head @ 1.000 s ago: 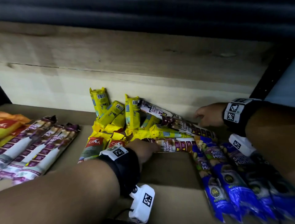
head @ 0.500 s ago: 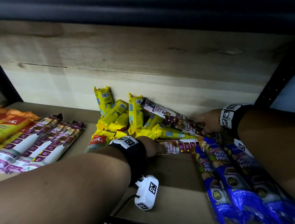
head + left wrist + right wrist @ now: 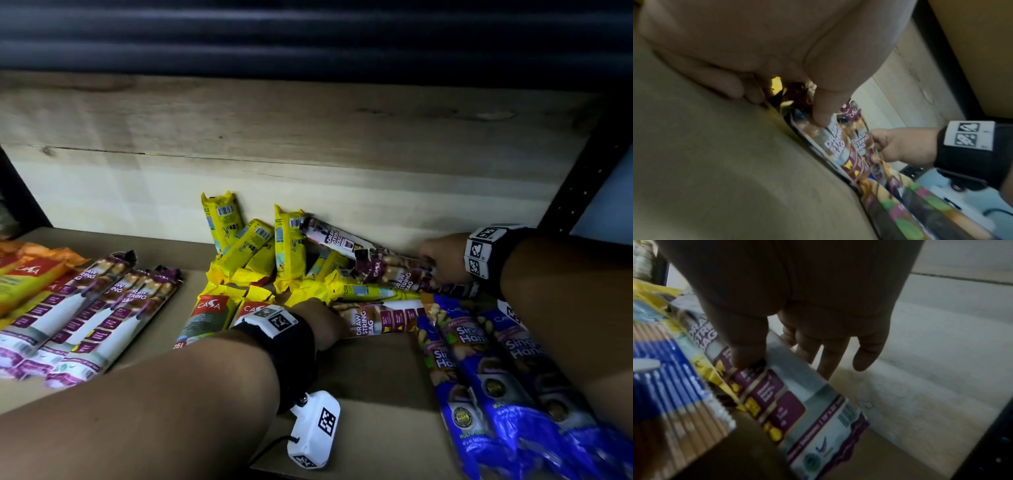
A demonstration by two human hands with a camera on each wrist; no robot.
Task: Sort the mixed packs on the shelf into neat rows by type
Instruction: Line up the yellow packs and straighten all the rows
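Note:
A jumble of yellow packs [image 3: 255,248] and purple-and-white Draw String Bag packs lies against the shelf's back wall. My left hand [image 3: 334,329] pinches the left end of the front Draw String Bag pack [image 3: 380,317], thumb [image 3: 821,116] on its top face. My right hand [image 3: 428,262] grips another Draw String Bag pack [image 3: 394,272] lying on the pile. In the right wrist view the thumb [image 3: 748,353] sits on top of this pack [image 3: 797,394] and the fingers [image 3: 826,363] reach behind it.
A row of Draw String Bag packs [image 3: 85,308] lies at the left, with orange packs [image 3: 27,274] beyond it. Blue packs [image 3: 479,363] lie in a row under my right forearm. The cardboard shelf liner [image 3: 373,370] shows bare in front. A black upright [image 3: 582,178] stands at the right.
My left hand slid right onto the end of the front purple pack. My right hand came down from the back wall onto the upper purple pack and closed on it.

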